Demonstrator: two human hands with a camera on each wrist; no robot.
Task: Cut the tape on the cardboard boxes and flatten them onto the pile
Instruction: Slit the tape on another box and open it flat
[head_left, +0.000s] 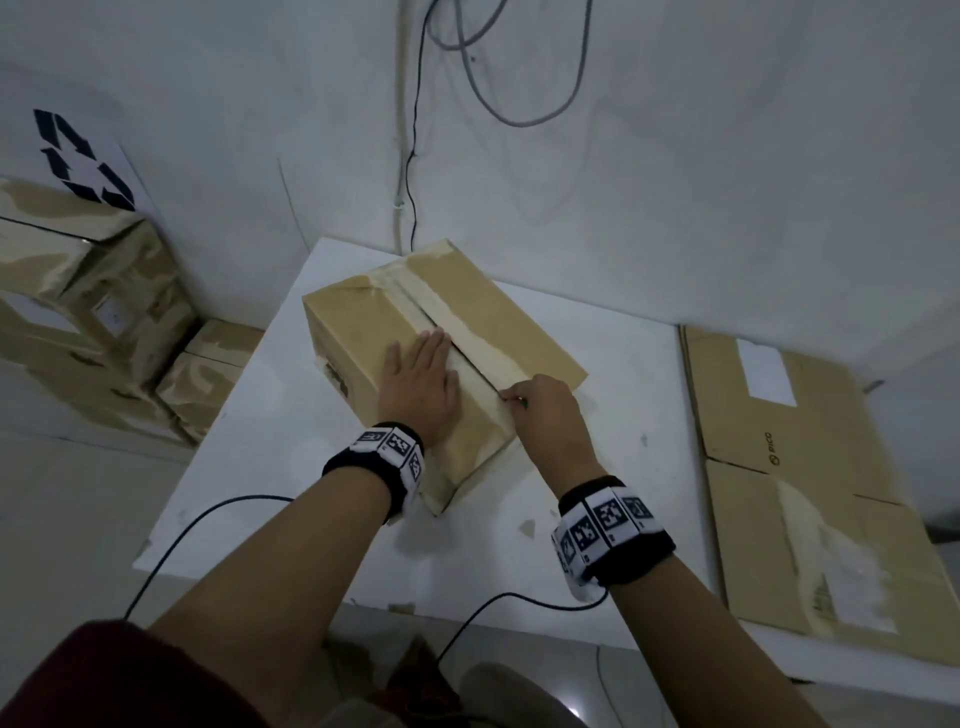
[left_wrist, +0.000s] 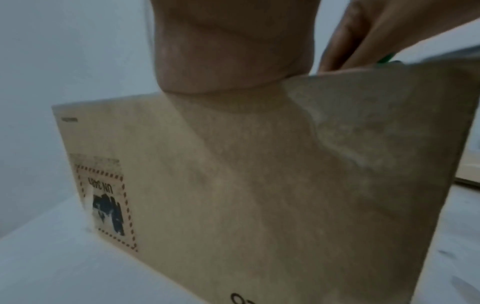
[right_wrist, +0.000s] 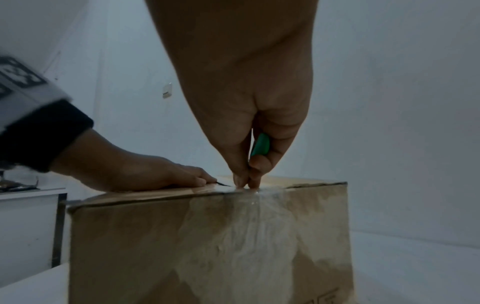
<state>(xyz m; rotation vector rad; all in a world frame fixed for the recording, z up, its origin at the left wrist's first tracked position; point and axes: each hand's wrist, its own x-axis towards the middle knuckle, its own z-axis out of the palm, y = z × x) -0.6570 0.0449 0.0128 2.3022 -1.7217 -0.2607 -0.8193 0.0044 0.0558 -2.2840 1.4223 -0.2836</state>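
With my left hand pressed flat on the box at the table's middle, my right hand grips the green cutter at the near end of the tape seam, which runs away far-left.

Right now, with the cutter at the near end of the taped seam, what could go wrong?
1. The left hand lies flat on the cardboard box right beside the seam, so a slip of the green cutter could reach its fingers.
2. The right hand pinches the cutter at the box's near edge; pulled on, the blade may jump off toward the person.
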